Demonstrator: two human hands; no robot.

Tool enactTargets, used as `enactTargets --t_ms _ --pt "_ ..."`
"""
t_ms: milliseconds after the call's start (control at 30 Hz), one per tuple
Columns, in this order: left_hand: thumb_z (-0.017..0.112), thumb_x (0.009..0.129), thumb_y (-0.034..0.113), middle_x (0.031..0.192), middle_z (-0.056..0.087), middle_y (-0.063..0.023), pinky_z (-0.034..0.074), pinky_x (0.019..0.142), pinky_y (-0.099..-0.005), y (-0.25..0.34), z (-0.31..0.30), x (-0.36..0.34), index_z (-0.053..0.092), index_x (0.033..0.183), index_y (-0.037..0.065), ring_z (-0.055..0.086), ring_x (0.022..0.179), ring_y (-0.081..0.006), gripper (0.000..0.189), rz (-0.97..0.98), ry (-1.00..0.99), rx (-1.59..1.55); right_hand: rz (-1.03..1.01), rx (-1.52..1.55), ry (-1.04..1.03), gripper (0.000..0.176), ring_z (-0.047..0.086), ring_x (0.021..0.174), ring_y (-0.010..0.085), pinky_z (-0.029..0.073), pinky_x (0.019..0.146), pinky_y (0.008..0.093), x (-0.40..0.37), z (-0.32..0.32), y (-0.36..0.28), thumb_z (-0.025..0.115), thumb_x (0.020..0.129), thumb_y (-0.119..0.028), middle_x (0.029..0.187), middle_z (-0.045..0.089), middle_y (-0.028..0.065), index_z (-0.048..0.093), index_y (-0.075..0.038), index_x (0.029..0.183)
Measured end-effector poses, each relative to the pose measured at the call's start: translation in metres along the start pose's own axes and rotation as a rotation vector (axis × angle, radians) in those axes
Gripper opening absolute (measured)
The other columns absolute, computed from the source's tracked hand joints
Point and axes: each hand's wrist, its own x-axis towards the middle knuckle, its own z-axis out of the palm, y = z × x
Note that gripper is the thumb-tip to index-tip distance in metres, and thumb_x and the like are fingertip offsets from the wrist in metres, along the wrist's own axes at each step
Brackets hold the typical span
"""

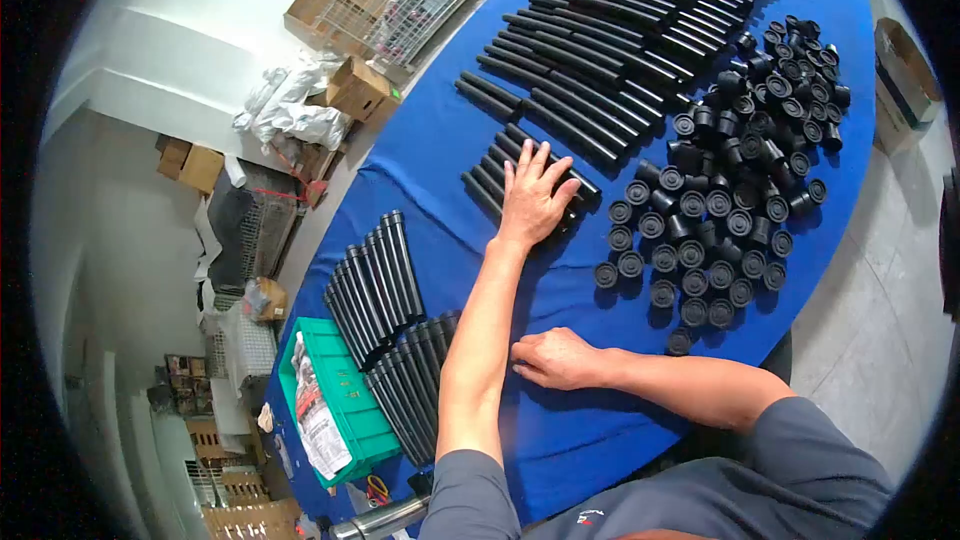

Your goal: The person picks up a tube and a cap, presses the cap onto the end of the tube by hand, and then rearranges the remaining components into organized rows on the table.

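My left hand (535,198) lies palm down with fingers spread across a small group of black tubes (485,190) on the blue cloth. It touches the tubes but is not wrapped round them. Closer to my body, my right hand (556,358) rests on the cloth with its fingers curled in; the inside of the fist is hidden. Many more black tubes (590,35) lie in rows at the far end. To the right is a loose heap of short black round caps (715,205). Capped black tubes (370,285) are lined up left of my left forearm.
A green crate (362,410) with folded newspaper (322,430) stands at the table's left edge. Scissors (377,489) and a metal cylinder (385,520) are near it. Cardboard boxes (355,88) and wire racks line the wall on the left. Another carton (905,75) stands at the right.
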Motion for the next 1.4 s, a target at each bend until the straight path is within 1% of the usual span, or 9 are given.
enactTargets --t_ms 167,467,567,767,867,1033,1167,1300,1400 --pt "0.053 0.101 0.056 0.160 0.041 -0.0169 0.017 0.120 -0.0651 0.001 -0.006 -0.004 0.054 0.149 0.024 0.028 0.152 -0.0395 0.057 -0.038 0.019 -0.039 0.000 -0.009 0.013 0.021 0.069 0.080 0.0426 0.056 0.070 0.0546 -0.001 -0.002 0.000 0.062 0.094 -0.022 0.087 0.067 0.0210 0.061 -0.001 0.092" --pt "0.047 0.106 0.047 0.157 0.043 -0.0195 0.027 0.118 -0.0624 -0.055 -0.008 0.039 0.059 0.143 0.013 0.033 0.150 -0.0405 0.052 -0.172 0.122 -0.093 -0.007 -0.036 0.010 0.019 0.067 0.077 0.0390 0.054 0.068 0.0515 -0.003 0.001 0.001 0.066 0.094 -0.023 0.083 0.065 0.0157 0.062 -0.004 0.096" --pt "0.039 0.109 0.047 0.152 0.047 -0.0249 0.025 0.123 -0.0501 -0.084 -0.009 0.068 0.059 0.143 0.010 0.035 0.147 -0.0440 0.054 -0.250 0.161 -0.051 -0.005 -0.055 0.011 0.019 0.067 0.076 0.0380 0.055 0.066 0.0509 -0.001 0.003 0.003 0.065 0.094 -0.023 0.081 0.064 0.0148 0.062 -0.004 0.094" --pt "0.036 0.109 0.044 0.145 0.049 -0.0341 0.023 0.121 -0.0571 -0.158 0.030 0.138 0.066 0.136 0.013 0.043 0.138 -0.0496 0.050 -0.035 0.167 0.103 -0.015 -0.001 0.008 0.017 0.070 0.079 0.0410 0.057 0.065 0.0532 -0.001 0.004 0.001 0.060 0.091 -0.018 0.084 0.067 0.0194 0.058 -0.002 0.089" --pt "0.025 0.109 0.043 0.138 0.064 -0.0140 0.020 0.122 -0.0590 -0.170 0.036 0.164 0.069 0.131 0.008 0.039 0.144 -0.0456 0.060 -0.172 -0.010 0.090 0.019 0.040 0.004 0.015 0.069 0.079 0.0405 0.057 0.065 0.0518 -0.004 -0.001 0.000 0.061 0.089 -0.017 0.082 0.065 0.0182 0.058 -0.002 0.088" --pt "0.039 0.105 0.040 0.124 0.070 -0.0173 0.035 0.113 -0.0562 -0.194 0.048 0.172 0.076 0.108 0.010 0.055 0.129 -0.0465 0.048 -0.117 0.149 0.022 0.024 0.025 -0.008 0.017 0.068 0.077 0.0368 0.056 0.063 0.0506 -0.003 -0.001 -0.003 0.061 0.091 -0.019 0.082 0.063 0.0156 0.058 -0.003 0.088" --pt "0.057 0.094 0.034 0.115 0.072 -0.0172 0.042 0.110 -0.0496 -0.199 0.021 0.163 0.078 0.097 0.006 0.060 0.122 -0.0414 0.035 -0.268 0.143 0.087 0.009 0.037 0.000 0.018 0.068 0.075 0.0344 0.055 0.059 0.0486 -0.001 -0.002 -0.002 0.061 0.093 -0.020 0.079 0.061 0.0145 0.057 -0.003 0.089" --pt "0.068 0.078 0.024 0.133 0.067 -0.0128 0.051 0.102 -0.0392 -0.232 -0.008 0.147 0.078 0.097 0.007 0.067 0.118 -0.0286 0.027 -0.578 -0.108 -0.157 -0.016 0.016 0.004 0.016 0.067 0.075 0.0349 0.055 0.059 0.0491 -0.003 0.000 -0.002 0.060 0.093 -0.018 0.079 0.060 0.0152 0.055 -0.004 0.088" --pt "0.069 0.075 0.020 0.140 0.064 -0.0117 0.051 0.102 -0.0386 -0.239 -0.017 0.112 0.078 0.100 0.009 0.067 0.120 -0.0280 0.029 -0.614 0.021 -0.153 0.007 0.001 -0.005 0.016 0.067 0.074 0.0345 0.055 0.058 0.0481 -0.003 0.006 -0.003 0.060 0.093 -0.018 0.079 0.061 0.0144 0.055 -0.004 0.088"
